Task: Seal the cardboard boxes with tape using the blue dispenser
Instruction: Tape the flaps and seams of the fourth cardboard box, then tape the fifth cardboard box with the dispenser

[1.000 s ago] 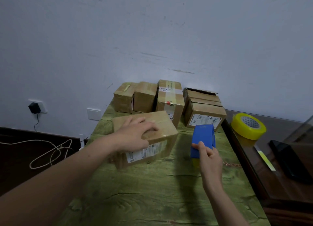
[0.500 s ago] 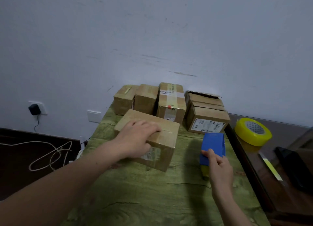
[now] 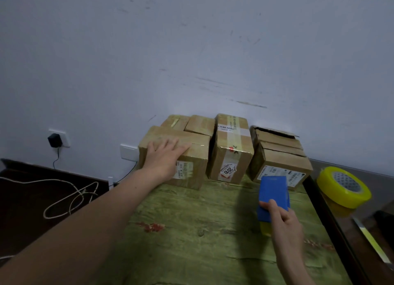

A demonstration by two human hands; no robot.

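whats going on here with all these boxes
A person is sealing cardboard boxes on a green table. Their left hand rests flat on the front left box, which sits close beside the others. Their right hand grips the blue dispenser over the table, in front of the boxes. The back right box has its flaps open.

Left of the green wood-grain surface (image 3: 191,242), a black adapter (image 3: 54,140) sits in a white wall socket (image 3: 65,137). Below it, a white cord (image 3: 45,214) loops over dark furniture (image 3: 21,210). A scuffed wall (image 3: 191,50) stands behind the surface.
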